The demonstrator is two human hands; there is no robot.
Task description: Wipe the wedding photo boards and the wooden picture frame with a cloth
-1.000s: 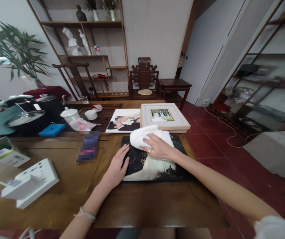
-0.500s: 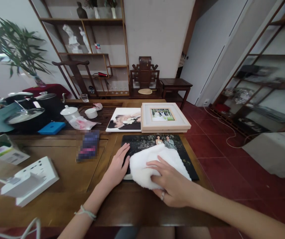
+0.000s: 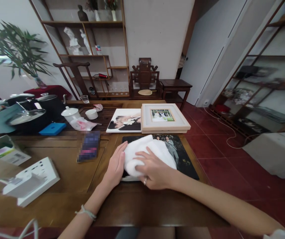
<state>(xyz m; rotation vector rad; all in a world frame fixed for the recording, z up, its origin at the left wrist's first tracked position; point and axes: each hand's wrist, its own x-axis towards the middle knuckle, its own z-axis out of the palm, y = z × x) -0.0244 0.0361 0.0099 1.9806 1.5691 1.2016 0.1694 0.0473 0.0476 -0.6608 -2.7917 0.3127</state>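
A dark photo panel (image 3: 185, 162) showing two people lies flat near the table's front edge. Over its left and middle part spreads a fluffy white cloth (image 3: 157, 151), hiding much of the picture. My right hand (image 3: 154, 167), with a ring on one finger, grips the bunched cloth and presses it on the panel. At the panel's left edge rests my left hand (image 3: 116, 164), fingers stretched out and close together, its fingertips beside the cloth. Behind the panel lie a white-edged photo print (image 3: 125, 121) and a pale wooden picture frame (image 3: 182, 124) with a smaller photo in it.
A white power strip (image 3: 38, 181) with a plugged-in adapter sits on the table (image 3: 73, 186) at the left. Behind it are a blue box (image 3: 52, 128), a lidded pan (image 3: 28, 119), a white lidded cup (image 3: 70, 113) and a small bowl (image 3: 91, 114). A pixelated dark item (image 3: 89, 146) lies left of the panel.
My right hand has moved left with the cloth, toward my left hand. More of the panel's right side now shows. My left hand has shifted slightly left and stays at the panel's edge.
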